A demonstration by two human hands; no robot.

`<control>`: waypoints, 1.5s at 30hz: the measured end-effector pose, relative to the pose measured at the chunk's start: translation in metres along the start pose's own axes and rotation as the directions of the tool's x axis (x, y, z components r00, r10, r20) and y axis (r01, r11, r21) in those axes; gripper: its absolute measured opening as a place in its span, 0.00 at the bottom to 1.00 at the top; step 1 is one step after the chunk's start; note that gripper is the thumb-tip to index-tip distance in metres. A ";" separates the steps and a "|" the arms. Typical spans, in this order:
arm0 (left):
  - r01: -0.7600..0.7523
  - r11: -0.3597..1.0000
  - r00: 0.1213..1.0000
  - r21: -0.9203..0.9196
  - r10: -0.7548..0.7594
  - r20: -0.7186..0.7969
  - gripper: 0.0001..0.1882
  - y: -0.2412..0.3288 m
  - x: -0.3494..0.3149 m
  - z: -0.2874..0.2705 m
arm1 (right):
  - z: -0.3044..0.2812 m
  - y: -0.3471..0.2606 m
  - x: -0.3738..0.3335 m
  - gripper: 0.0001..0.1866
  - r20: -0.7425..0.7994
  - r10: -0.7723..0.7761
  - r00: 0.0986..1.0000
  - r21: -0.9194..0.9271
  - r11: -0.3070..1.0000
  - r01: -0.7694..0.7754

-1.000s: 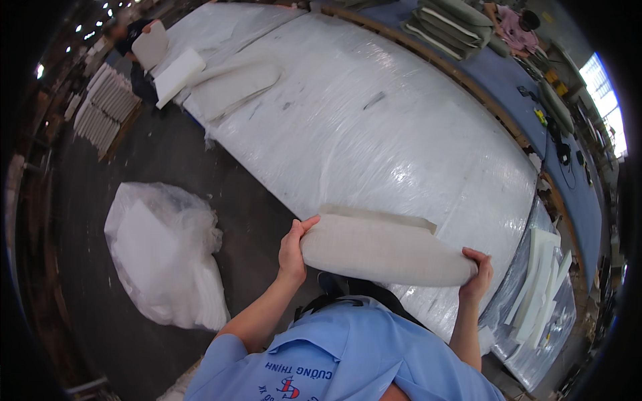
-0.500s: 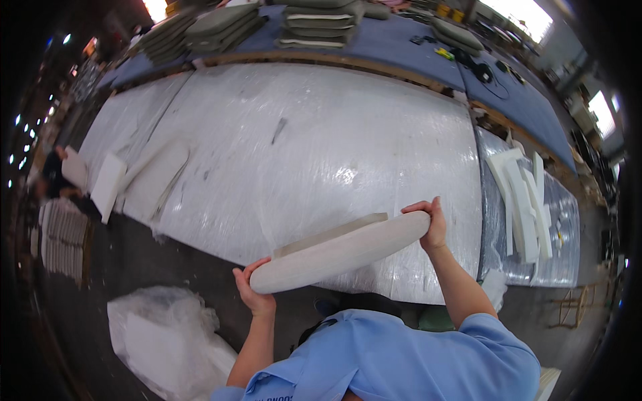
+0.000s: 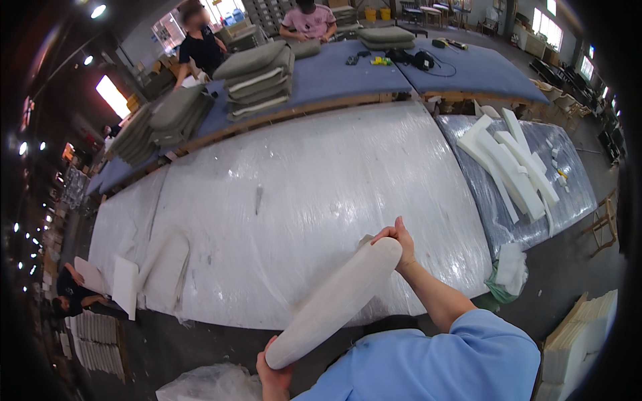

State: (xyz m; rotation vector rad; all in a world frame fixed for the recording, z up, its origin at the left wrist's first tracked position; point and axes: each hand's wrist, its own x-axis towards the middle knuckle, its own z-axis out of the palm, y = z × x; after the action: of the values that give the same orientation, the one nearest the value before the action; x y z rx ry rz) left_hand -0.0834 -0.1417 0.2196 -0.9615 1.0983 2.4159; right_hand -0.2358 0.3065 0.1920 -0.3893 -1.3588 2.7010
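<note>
A light beige, rounded cushion (image 3: 334,304) is held slantwise over the near edge of the plastic-wrapped table (image 3: 321,180), its long side face turned up to me. My left hand (image 3: 275,377) grips its lower, nearer end, with the fingers partly hidden. At the far end my right hand (image 3: 398,246) is closed around the rounded edge, thumb sticking up. A small strip of another edge shows beyond the cushion near my right hand; the rest of it is hidden.
Across a blue-topped table (image 3: 348,70) lie stacks of grey-green cushions (image 3: 257,77) and a black cable tool (image 3: 421,60). White foam strips (image 3: 511,167) rest at right. Two people (image 3: 200,43) are beyond; another person (image 3: 70,291) bends at far left. A plastic bag (image 3: 210,384) lies near left.
The view has turned and lifted, showing people behind the blue table. The cushion, still in both hands, has tilted more steeply, its left end now lower and closer to me.
</note>
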 end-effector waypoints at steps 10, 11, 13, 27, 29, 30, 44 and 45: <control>-0.110 0.961 0.953 0.255 0.029 0.300 0.31 -0.084 0.014 0.036 | 0.189 -0.107 -0.018 0.29 0.753 -0.485 0.444 -0.147 0.534 0.833; -0.137 0.937 0.941 0.321 0.022 0.336 0.33 -0.086 0.010 0.054 | 0.196 -0.103 -0.024 0.26 0.807 -0.463 0.366 -0.137 0.455 0.880; -0.294 0.902 0.858 0.315 0.104 0.503 0.36 -0.077 -0.008 0.093 | 0.196 -0.081 -0.036 0.20 0.858 -0.415 0.302 -0.145 0.368 0.918; -0.819 0.394 0.553 0.416 0.350 0.756 0.41 -0.041 -0.045 0.142 | 0.170 -0.008 -0.072 0.05 0.594 -0.592 0.545 -0.371 0.399 0.838; -0.818 0.387 0.558 0.426 0.356 0.749 0.40 -0.044 -0.048 0.148 | 0.162 -0.009 -0.061 0.11 0.561 -0.625 0.544 -0.437 0.335 0.835; -0.817 0.381 0.563 0.433 0.360 0.744 0.40 -0.044 -0.051 0.150 | 0.159 -0.008 -0.055 0.13 0.522 -0.642 0.561 -0.476 0.326 0.817; -0.850 0.313 0.506 0.424 0.264 0.821 0.45 -0.055 -0.027 0.187 | 0.120 -0.020 0.060 0.11 -0.012 -0.525 0.851 -0.605 0.682 0.411; -0.828 0.383 0.521 0.411 0.250 0.816 0.45 -0.057 -0.017 0.192 | 0.121 -0.020 0.062 0.11 -0.058 -0.513 0.856 -0.550 0.732 0.402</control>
State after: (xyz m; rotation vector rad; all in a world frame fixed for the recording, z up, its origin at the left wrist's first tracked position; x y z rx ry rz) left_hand -0.1266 0.0409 0.2924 0.6936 2.1322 1.9204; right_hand -0.3288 0.2369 0.2659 -0.3004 -1.8213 1.8130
